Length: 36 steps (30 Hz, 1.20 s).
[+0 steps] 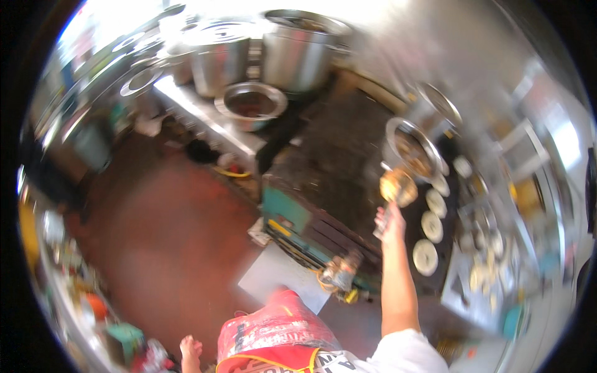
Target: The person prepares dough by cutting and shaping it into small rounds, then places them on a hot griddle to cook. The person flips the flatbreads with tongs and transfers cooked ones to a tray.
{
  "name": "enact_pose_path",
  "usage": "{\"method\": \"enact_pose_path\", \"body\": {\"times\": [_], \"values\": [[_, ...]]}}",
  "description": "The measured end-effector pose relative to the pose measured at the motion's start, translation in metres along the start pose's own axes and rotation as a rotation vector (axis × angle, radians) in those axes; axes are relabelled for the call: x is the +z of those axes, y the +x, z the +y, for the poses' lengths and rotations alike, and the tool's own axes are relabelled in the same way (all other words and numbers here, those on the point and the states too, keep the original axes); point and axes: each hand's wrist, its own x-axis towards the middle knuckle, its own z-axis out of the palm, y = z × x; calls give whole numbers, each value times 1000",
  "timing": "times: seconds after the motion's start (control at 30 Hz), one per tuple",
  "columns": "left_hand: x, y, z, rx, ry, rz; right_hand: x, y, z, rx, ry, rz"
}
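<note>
My right hand (pixel 391 223) stretches out over a dark flat griddle (pixel 326 154). It grips a metal utensil (pixel 383 227), blurred, whose exact kind I cannot make out. At the far end of the utensil is a golden-brown flatbread (pixel 398 187), close against a steel pot (pixel 392 144) holding browned pieces. Several pale dough rounds (pixel 425 257) lie in a row along the griddle's right side. Low at the left, my left hand (pixel 191 348) hangs beside the red apron (pixel 280 326). Its fingers look loosely curled, and nothing shows in it.
Large steel stockpots (pixel 298 58) and a wide-rimmed pot (pixel 252 105) stand on the stove beyond. A board (pixel 475 284) with dough pieces is at the right. Red floor (pixel 154 233) spreads to the left. A bundle (pixel 340 270) sits at the griddle's front edge.
</note>
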Motion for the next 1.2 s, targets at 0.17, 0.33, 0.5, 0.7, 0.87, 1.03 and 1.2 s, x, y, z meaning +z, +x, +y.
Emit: {"method": "enact_pose_path", "body": {"times": [0.17,0.33,0.5,0.7,0.87,1.03,1.2], "values": [[13,-47,-1,113,-110,-81,-8,-44,14,-102,-154,-81],[-16,-28,13,295,-56,138,37,-169,22,-150,-132,-126],[-38,-13,-19,206,-198,293,125,-225,64,55,-210,-327],[-131,13,3,230,-165,334,264,-361,141,214,-152,-747],[-204,45,-8,279,-226,465,362,-452,228,506,-385,-1198],[-262,77,34,366,-415,464,444,-557,328,650,-331,-1529],[-331,74,103,431,-668,458,521,-659,380,769,-528,-1783]]}}
